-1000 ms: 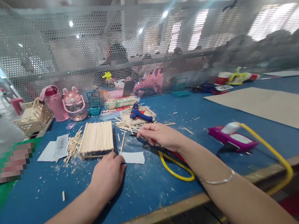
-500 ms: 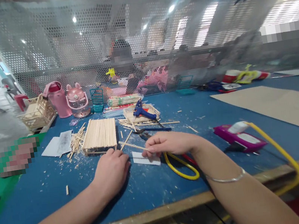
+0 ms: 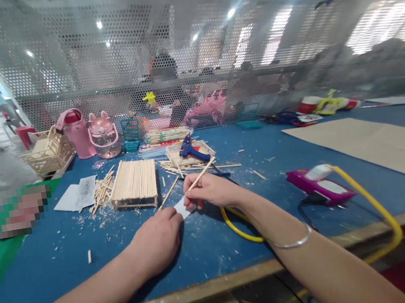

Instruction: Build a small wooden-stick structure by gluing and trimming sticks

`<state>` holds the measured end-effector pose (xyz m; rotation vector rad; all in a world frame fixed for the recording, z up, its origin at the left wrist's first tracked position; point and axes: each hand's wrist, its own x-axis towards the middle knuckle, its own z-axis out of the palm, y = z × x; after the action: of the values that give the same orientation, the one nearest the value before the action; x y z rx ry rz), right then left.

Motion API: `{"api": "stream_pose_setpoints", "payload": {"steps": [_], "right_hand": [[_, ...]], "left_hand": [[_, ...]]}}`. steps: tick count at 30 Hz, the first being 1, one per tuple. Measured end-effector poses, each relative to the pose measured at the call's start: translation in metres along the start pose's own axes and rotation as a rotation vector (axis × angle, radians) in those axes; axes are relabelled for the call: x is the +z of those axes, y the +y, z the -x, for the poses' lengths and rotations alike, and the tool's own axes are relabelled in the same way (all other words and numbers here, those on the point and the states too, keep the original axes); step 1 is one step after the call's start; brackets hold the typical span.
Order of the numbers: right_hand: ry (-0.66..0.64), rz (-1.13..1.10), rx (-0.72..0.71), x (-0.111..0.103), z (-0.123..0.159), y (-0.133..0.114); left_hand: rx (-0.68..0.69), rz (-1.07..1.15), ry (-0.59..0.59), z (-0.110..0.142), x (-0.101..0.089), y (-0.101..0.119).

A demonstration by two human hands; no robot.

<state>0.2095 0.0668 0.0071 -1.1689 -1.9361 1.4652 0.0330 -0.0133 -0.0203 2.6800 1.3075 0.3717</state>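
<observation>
My right hand (image 3: pixel 210 189) pinches a thin wooden stick (image 3: pixel 202 173) like a pen, its lower tip on a small white paper (image 3: pixel 181 208) lying on the blue table (image 3: pixel 68 254). My left hand (image 3: pixel 157 240) rests curled on the table, its fingertips at the paper's near-left edge; I cannot see anything in it. Just beyond the paper stands a flat panel of glued wooden sticks (image 3: pixel 134 182). Another loose stick (image 3: pixel 166 195) lies between the panel and my right hand.
Loose sticks (image 3: pixel 101 189) and shavings lie left of the panel. A blue glue gun (image 3: pixel 192 152) sits on a stick frame behind. A yellow cable (image 3: pixel 368 207) runs to a magenta device (image 3: pixel 319 185). Cardboard sheet (image 3: pixel 374 145) at right; pink containers (image 3: pixel 86 135) and mesh screen at the back.
My right hand picked up a stick from near the scissors, drew it back and tipped it upright onto the white paper. My left hand slid slightly nearer and right, to the paper.
</observation>
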Motion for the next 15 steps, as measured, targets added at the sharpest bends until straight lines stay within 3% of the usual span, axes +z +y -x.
{"api": "stream_pose_setpoints", "payload": {"steps": [3,7,10,12,15], "right_hand": [[-0.047,0.040,-0.035,0.002,0.001,0.000],[-0.088,-0.015,-0.141,0.009,0.007,-0.008],[-0.135,-0.082,-0.169,0.016,0.010,-0.013],[-0.147,-0.079,-0.166,0.017,0.010,-0.014],[-0.050,-0.014,-0.222,0.014,0.008,-0.014]], "left_hand": [[-0.026,0.100,0.035,-0.001,0.000,-0.002],[-0.211,0.305,0.216,-0.005,-0.002,-0.003],[-0.195,0.471,0.286,-0.006,-0.004,-0.003],[-0.189,0.484,0.291,-0.006,-0.005,-0.003],[-0.222,0.330,0.323,-0.002,-0.008,-0.001]]}}
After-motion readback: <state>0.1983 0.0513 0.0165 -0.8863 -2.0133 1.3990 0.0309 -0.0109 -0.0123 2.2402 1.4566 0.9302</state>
